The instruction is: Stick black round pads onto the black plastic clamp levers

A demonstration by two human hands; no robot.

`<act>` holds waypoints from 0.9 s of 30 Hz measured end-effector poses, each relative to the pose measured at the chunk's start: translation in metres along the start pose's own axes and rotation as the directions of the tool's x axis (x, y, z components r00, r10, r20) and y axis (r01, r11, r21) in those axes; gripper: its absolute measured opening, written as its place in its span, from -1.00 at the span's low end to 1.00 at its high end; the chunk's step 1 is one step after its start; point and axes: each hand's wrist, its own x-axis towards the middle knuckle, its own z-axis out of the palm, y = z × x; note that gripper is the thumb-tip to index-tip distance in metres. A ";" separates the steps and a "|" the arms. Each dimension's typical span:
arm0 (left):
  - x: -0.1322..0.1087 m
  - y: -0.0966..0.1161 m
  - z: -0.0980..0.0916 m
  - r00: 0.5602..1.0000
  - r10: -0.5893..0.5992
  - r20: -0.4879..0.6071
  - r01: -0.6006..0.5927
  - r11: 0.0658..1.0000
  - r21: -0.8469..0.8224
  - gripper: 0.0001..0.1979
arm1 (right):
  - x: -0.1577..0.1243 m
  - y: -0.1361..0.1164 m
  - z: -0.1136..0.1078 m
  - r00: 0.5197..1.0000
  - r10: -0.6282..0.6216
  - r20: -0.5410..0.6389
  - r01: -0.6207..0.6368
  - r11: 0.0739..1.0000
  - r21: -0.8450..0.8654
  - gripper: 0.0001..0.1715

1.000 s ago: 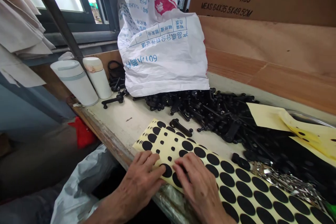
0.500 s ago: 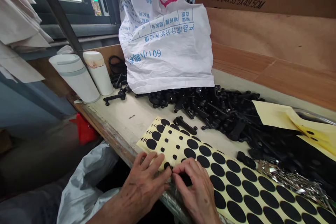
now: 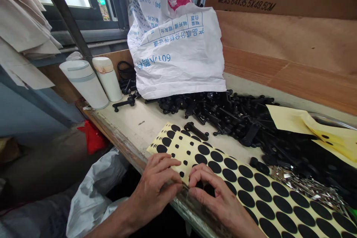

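A yellow backing sheet covered with black round pads lies along the near edge of the bench. My left hand rests on the sheet's near corner with its fingers curled and pressing down. My right hand is beside it, thumb and fingers pinched at a black round pad on the sheet. The fingertips of both hands nearly touch. A second sheet with fewer pads sticks out beneath the first at the left.
A pile of black plastic parts spills from a white printed sack at the back. Two white cups stand at the left corner. Used yellow sheets lie at the right, metal pieces beside them. A plastic bag hangs below the bench.
Both hands slid slightly toward the bench's near edge. The right hand went from lying flat on the sheet to pinching at a pad, its fingers curling up.
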 end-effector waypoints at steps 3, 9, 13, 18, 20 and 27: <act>0.012 0.009 0.007 0.992 -0.123 -0.040 0.117 0.986 -0.116 -0.83 | 0.001 0.000 0.001 0.993 0.072 -0.096 -0.059 0.990 0.129 -0.80; 0.028 0.013 0.005 0.948 -0.303 0.100 0.318 0.864 -0.391 -0.88 | 0.004 0.010 0.005 0.946 0.099 -0.308 0.038 0.911 0.410 -0.56; 0.036 0.017 0.002 0.923 -0.329 0.201 0.386 0.784 -0.486 -0.89 | 0.006 0.015 -0.006 0.952 0.057 -0.302 0.038 0.953 0.301 -0.73; 0.050 0.019 0.011 0.931 -0.302 0.205 0.364 0.806 -0.467 -0.86 | 0.005 0.013 -0.017 0.942 -0.038 -0.332 0.100 0.980 0.170 -0.69; 0.055 0.021 0.014 0.936 -0.285 0.206 0.350 0.813 -0.465 -0.86 | 0.004 0.014 -0.019 0.921 -0.065 -0.385 0.127 0.982 0.137 -0.71; 0.091 0.018 0.025 0.969 -0.139 0.204 0.192 0.943 -0.271 -0.81 | 0.002 0.023 -0.035 0.804 -0.003 -0.595 0.137 0.974 0.181 -0.68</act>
